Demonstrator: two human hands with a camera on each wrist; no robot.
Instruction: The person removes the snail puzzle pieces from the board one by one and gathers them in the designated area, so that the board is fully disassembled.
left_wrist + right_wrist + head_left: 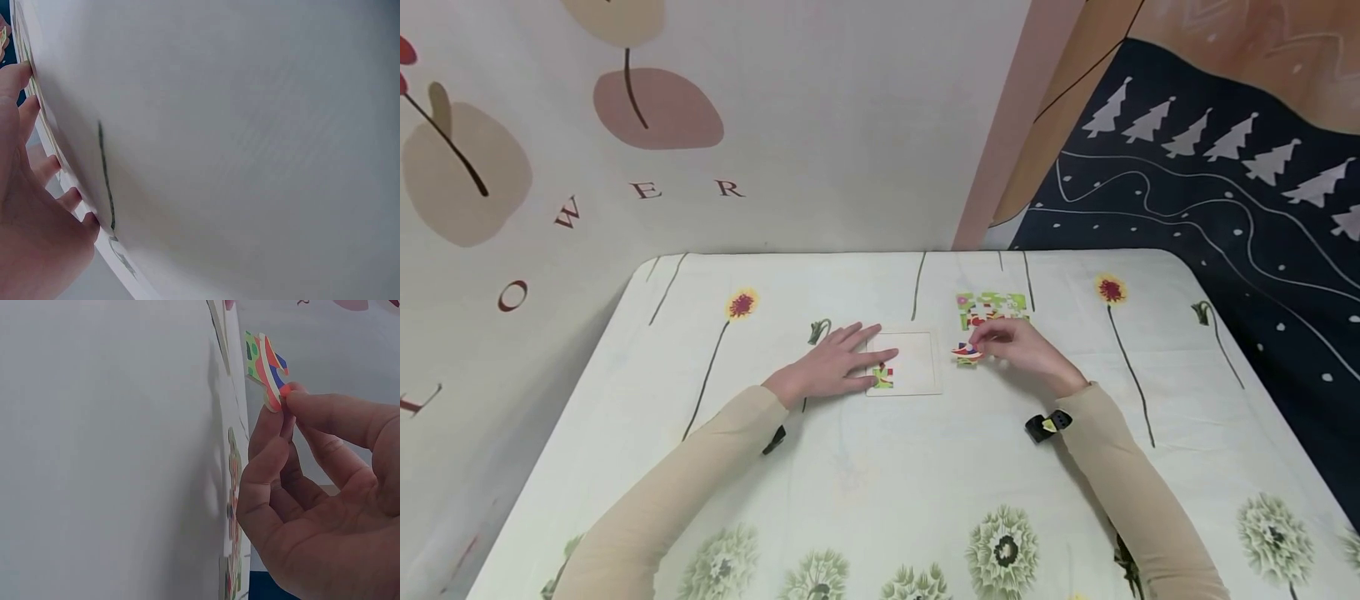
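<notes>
A jigsaw puzzle piece [265,369] in green, red, white and blue is pinched between the thumb and fingertips of my right hand [1018,346], raised above the table. My left hand [829,367] lies with spread, straight fingers over the left side of a pale puzzle frame [917,387]. In the frame's lower left corner sits one green and red puzzle piece [883,379], partly under the left fingers. Seen from the left wrist, the fingertips [47,169] rest along the frame's edge.
Behind the right hand several loose puzzle pieces [992,302], green and red, lie close together, partly hidden by that hand. The table carries a white cloth [850,467] printed with flowers. A wall hanging [850,167] rises just behind the table's far edge.
</notes>
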